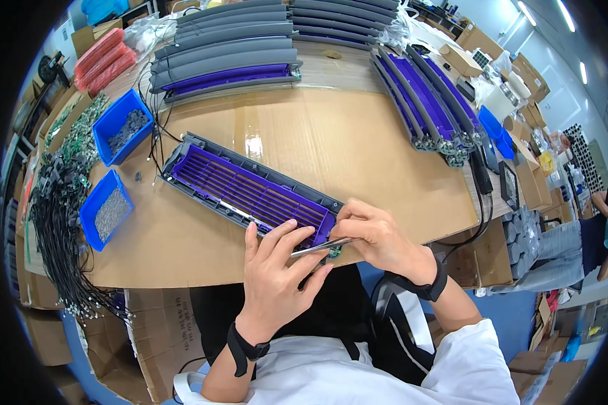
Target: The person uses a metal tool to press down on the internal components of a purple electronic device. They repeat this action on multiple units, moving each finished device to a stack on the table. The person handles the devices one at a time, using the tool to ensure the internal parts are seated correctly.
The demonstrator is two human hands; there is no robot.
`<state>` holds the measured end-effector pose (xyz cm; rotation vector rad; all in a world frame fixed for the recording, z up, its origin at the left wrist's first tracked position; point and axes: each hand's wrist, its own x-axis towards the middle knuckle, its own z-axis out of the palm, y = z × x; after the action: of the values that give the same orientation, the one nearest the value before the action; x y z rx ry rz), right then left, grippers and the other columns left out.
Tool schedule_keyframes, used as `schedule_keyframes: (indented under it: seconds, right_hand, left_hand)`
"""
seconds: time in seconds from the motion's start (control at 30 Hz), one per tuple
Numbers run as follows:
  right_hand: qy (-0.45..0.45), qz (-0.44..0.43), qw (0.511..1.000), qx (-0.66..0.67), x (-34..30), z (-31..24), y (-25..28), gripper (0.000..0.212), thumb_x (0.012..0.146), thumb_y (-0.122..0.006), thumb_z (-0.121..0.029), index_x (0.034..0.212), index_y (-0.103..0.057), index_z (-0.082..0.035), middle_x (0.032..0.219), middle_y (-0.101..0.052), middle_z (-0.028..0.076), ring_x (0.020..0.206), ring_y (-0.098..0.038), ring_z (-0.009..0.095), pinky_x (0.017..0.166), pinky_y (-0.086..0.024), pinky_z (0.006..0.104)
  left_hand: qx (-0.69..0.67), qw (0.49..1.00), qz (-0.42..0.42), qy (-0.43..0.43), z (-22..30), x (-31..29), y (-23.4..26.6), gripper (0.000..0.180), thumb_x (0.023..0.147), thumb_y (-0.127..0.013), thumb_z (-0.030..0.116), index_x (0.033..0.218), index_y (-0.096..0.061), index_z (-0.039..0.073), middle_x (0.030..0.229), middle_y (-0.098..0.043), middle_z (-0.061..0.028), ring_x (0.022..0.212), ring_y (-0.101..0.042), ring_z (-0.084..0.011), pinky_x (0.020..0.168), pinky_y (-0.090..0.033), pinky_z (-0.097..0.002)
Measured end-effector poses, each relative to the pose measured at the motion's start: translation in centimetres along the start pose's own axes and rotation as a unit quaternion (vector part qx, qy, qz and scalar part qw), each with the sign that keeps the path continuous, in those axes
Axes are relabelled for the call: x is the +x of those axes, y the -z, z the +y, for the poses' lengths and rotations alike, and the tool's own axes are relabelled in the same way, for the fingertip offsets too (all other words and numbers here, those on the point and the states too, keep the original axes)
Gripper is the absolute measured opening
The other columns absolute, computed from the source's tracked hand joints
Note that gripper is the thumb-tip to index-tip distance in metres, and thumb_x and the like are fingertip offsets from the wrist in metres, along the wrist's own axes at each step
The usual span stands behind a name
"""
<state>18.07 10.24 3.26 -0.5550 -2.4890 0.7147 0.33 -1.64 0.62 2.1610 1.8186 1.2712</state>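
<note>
A long dark-grey housing with a purple slatted insert (250,192) lies slantwise on the brown cardboard work surface. At its near right end a small green circuit board (334,252) shows, partly covered by my hands. My right hand (382,239) is closed at that end, its thumb and fingers pinching slim metal tweezers (317,248). These reach leftward across the front of my left hand (273,273). My left hand's fingers are spread, with fingertips by the housing's near edge. What the fingertips touch is partly hidden.
Blue bins of small grey parts (123,127) and small metal pieces (108,214) stand left, beside bundled black cables (61,229). Stacked grey housings (226,50) line the back. More purple-lined housings (429,101) lie back right. A person (588,236) is at far right.
</note>
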Motion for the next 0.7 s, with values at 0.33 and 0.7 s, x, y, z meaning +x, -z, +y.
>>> schedule_keyframes:
  seconds: [0.33, 0.7]
  right_hand:
    - [0.022, -0.013, 1.0, 0.003, 0.5, 0.5, 0.3, 0.021, 0.072, -0.066, 0.003, 0.09, -0.065, -0.008, 0.089, -0.059, 0.009, 0.073, -0.06, 0.034, 0.057, -0.047, 0.0409]
    - [0.013, -0.083, 0.996, 0.015, 2.1, 0.3, 1.3, 0.018, 0.07, -0.068, 0.002, 0.087, -0.065, -0.005, 0.085, -0.059, 0.01, 0.077, -0.06, 0.036, 0.06, -0.047, 0.0424]
  left_hand:
    - [0.013, 1.0, -0.012, -0.015, -0.1, 0.1, -0.3, 0.02, 0.075, -0.078, 0.019, 0.095, -0.077, 0.017, 0.117, -0.066, -0.0043, 0.122, -0.053, -0.0257, 0.117, -0.015, -0.0509]
    - [0.013, 1.0, -0.022, -0.014, -0.1, 0.0, -0.1, 0.022, 0.076, -0.077, 0.019, 0.098, -0.075, 0.017, 0.117, -0.066, -0.005, 0.122, -0.053, -0.027, 0.116, -0.015, -0.052]
